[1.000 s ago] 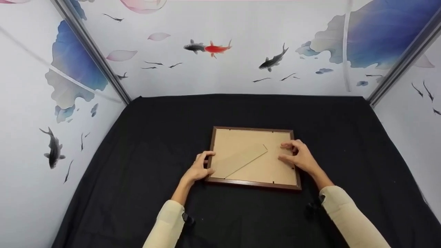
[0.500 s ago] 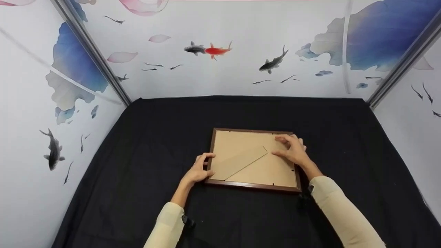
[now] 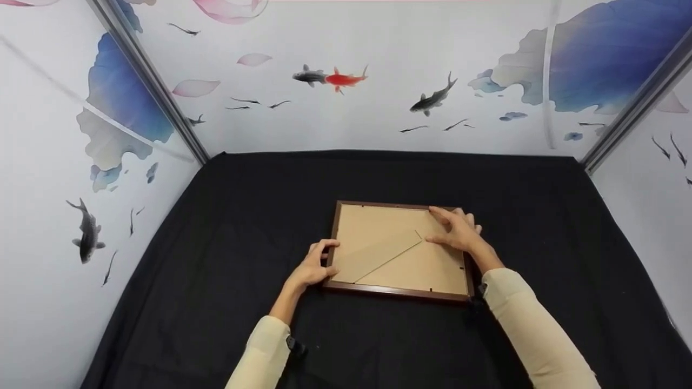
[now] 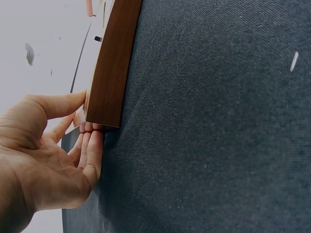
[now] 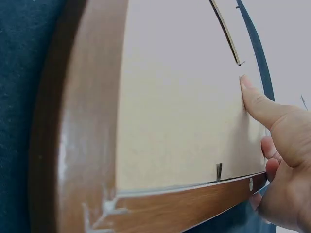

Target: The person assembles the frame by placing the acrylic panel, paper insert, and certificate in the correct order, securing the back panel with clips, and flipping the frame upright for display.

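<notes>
At left edge of frame (image 3: 397,292), gripping with fingers of left hand (image 3: 310,268); near its far right corner, resting loosely spread fingers of right hand (image 3: 460,231).

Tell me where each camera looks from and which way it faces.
Head: on the person's head, facing forward and down at the picture frame on black cloth; left hand, right hand and sleeves show.
Left wrist: on that wrist, facing the brown rim; the left hand shows.
Right wrist: on that wrist, facing the tan backing; the right hand shows.
Shared: head and right wrist views both show the right thumb near the end of the stand flap.
</notes>
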`<state>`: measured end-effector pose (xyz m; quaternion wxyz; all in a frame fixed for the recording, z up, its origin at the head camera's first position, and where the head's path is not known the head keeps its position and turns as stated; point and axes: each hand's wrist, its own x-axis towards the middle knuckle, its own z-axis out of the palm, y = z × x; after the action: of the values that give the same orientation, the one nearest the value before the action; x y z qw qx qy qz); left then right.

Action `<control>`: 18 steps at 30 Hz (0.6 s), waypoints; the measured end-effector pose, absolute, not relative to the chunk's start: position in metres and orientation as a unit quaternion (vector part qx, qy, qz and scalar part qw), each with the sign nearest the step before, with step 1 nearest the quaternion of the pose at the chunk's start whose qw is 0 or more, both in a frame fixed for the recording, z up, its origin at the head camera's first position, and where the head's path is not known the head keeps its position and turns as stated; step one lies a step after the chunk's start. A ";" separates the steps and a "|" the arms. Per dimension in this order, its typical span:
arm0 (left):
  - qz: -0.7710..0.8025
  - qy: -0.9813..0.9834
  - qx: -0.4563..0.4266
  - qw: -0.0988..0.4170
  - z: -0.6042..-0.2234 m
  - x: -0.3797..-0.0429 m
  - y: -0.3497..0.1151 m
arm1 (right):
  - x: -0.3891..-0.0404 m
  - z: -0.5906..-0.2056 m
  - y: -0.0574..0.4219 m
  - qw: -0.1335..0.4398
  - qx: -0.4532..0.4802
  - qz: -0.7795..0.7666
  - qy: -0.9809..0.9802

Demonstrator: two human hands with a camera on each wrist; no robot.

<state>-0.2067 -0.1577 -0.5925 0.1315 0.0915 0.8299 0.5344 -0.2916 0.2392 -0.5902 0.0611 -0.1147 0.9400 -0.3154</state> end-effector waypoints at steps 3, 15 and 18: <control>0.534 0.830 0.094 0.133 -0.593 -0.207 -0.158 | -0.291 -0.590 0.238 0.069 -0.108 -0.307 0.943; 0.536 0.829 0.074 0.139 -0.593 -0.206 -0.157 | -0.290 -0.586 0.232 0.073 -0.097 -0.248 0.961; 0.533 0.831 0.074 0.139 -0.593 -0.206 -0.155 | -0.289 -0.581 0.232 0.079 -0.105 -0.226 0.965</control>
<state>-0.2063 -0.1552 -0.5928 0.1388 0.0744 0.8311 0.5333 -0.2892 0.2321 -0.5805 0.0794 -0.1053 0.9652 -0.2260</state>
